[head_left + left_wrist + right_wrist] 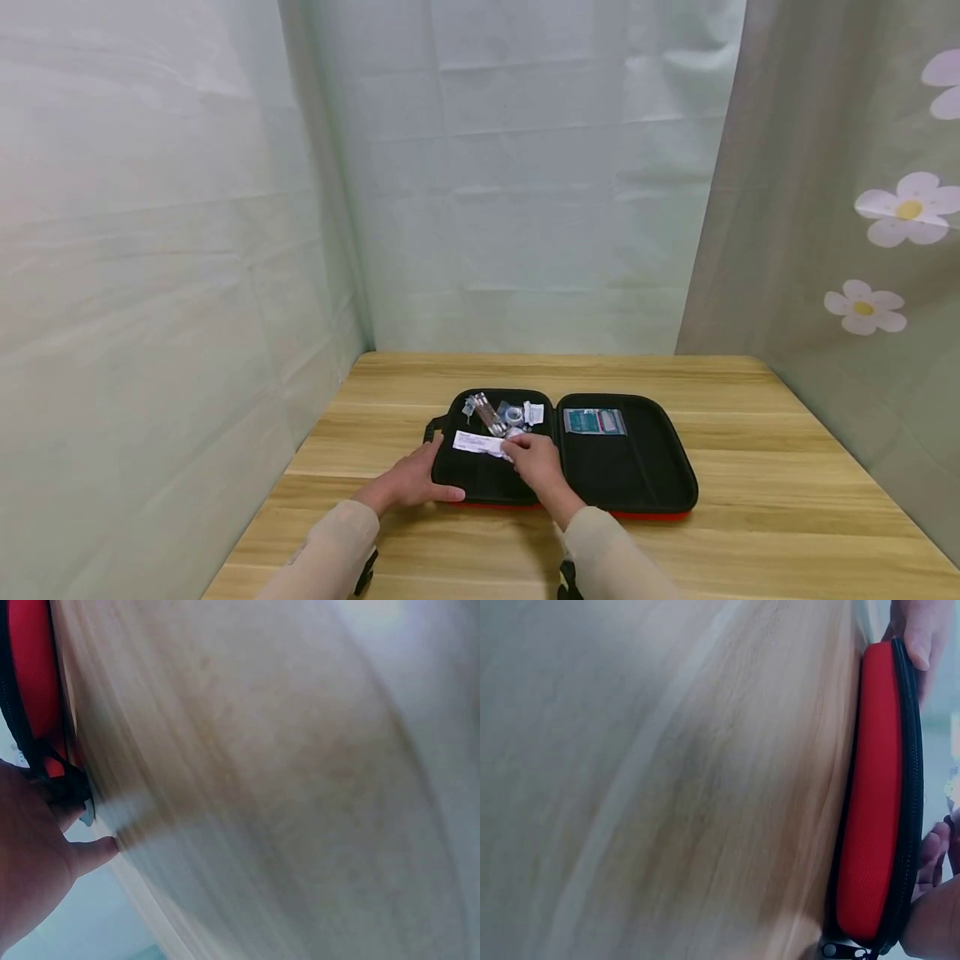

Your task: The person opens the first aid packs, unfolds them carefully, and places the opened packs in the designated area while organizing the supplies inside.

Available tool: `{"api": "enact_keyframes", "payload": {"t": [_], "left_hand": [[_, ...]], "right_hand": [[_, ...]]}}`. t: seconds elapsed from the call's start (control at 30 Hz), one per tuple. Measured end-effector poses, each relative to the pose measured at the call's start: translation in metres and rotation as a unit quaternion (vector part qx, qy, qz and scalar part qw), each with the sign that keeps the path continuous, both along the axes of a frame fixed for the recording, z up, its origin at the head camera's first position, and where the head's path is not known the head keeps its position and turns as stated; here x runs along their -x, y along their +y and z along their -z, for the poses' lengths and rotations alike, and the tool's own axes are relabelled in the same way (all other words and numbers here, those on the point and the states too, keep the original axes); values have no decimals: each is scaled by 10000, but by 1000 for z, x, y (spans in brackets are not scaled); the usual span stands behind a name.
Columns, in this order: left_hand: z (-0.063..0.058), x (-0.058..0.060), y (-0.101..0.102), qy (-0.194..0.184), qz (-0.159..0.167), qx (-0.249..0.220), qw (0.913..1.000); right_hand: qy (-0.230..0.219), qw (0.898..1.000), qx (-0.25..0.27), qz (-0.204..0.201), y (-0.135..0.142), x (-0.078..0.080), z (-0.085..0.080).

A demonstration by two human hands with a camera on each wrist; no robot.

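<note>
A black-lined zip case [480, 483] with a red shell lies unfolded on the wooden table. Around its left front corner my left hand [411, 480] holds the rim, thumb over the front edge and fingers along the outer side. With thumb and fingertips my right hand [534, 460] pinches the right end of a long white printed packet [474, 442] in the left half. Behind the packet sit brown-and-clear vials [489, 414], a roll of tape [513, 415] and a small white packet [533, 413]. The right wrist view shows the case's red side [870, 795].
A teal-and-clear flat packet [595, 422] is tucked in the right half of the case. A black strap [432, 427] sticks out at the case's left side. Pale curtains [540, 208] enclose the wooden table [787, 500] at the back and sides.
</note>
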State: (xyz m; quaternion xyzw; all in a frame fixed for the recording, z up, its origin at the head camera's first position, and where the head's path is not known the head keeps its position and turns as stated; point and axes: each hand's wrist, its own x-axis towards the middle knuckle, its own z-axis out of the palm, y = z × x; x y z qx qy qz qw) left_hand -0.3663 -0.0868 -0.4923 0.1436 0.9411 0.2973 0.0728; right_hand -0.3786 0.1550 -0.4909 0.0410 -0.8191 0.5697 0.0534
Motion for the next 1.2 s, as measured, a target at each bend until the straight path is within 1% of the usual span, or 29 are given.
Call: {"api": "enact_keyframes", "payload": {"t": [0.1, 0.2, 0.3, 0.4, 0.53, 0.67, 0.97, 1.2], "left_hand": [[-1, 0, -1, -34, -34, 42, 10000], [-1, -1, -2, -34, -83, 90, 9999], [-2, -2, -4, -70, -178, 145, 9997], [-2, -3, -6, -88, -243, 179, 9995], [-1, -3, -7, -114, -258, 202, 9994], [-1, -3, -8, -130, -247, 202, 9994], [-2, -4, -9, -70, -240, 168, 9995], [-1, -3, -10, -69, -227, 198, 9995]], "right_hand": [[-33, 9999, 124, -4, 2, 0, -2], [-147, 9991, 387, -23, 3, 1, -4], [-115, 9984, 548, -59, 5, 2, -6], [-74, 9984, 566, -14, 10, 4, -7], [-144, 9980, 603, 87, 20, 9, -9], [-245, 9970, 708, 220, 31, 13, -12], [-193, 9930, 1009, 584, 64, 22, -17], [-297, 9909, 931, 928, 91, 25, -26]]}}
